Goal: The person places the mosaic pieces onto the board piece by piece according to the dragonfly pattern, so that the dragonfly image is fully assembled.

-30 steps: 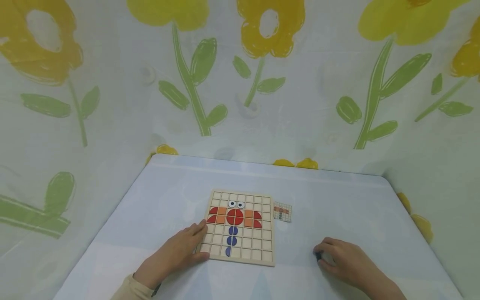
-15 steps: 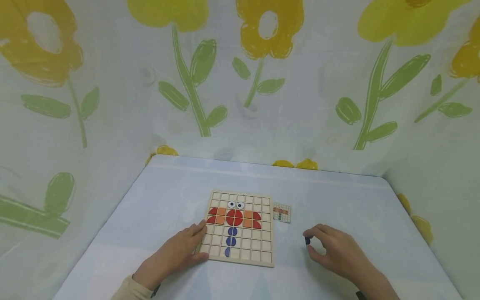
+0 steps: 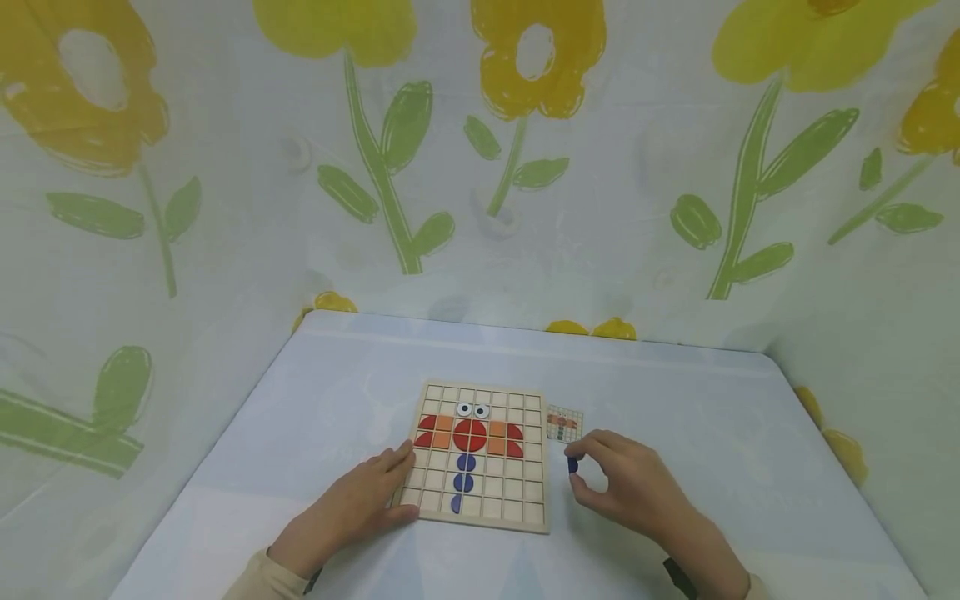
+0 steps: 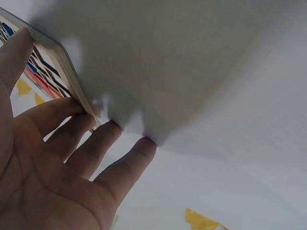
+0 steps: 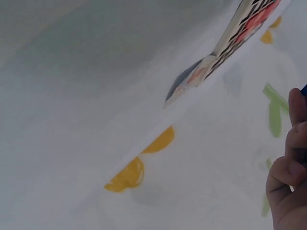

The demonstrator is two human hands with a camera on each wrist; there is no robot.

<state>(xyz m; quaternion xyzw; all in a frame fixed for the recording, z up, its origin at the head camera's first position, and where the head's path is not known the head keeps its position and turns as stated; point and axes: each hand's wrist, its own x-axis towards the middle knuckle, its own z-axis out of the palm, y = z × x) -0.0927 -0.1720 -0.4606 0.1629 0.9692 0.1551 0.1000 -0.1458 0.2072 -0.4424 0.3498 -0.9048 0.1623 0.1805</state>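
Note:
A wooden grid board (image 3: 514, 489) lies on the table with flat pieces set in its squares. Two round eye pieces (image 3: 472, 410) are near its top, above a red circle (image 3: 470, 435) flanked by orange squares (image 3: 442, 432) and red quarter-rounds. Blue half-round pieces (image 3: 466, 482) run down the middle. My left hand (image 3: 358, 502) rests at the board's left edge, fingers extended, thumb by the lower corner. Between thumb and forefinger, my right hand (image 3: 633, 485) pinches a dark blue half-round piece (image 3: 572, 464), raised just right of the board.
A small picture card (image 3: 564, 423) with a similar figure on a grid lies against the board's right side. White table surface (image 3: 697, 400) stretches around, bordered by a flower-printed cloth (image 3: 600, 208) at the back and sides.
My right hand has moved left and slightly away from me, bringing the blue piece from the table at right to beside the board. The left hand and board have stayed put.

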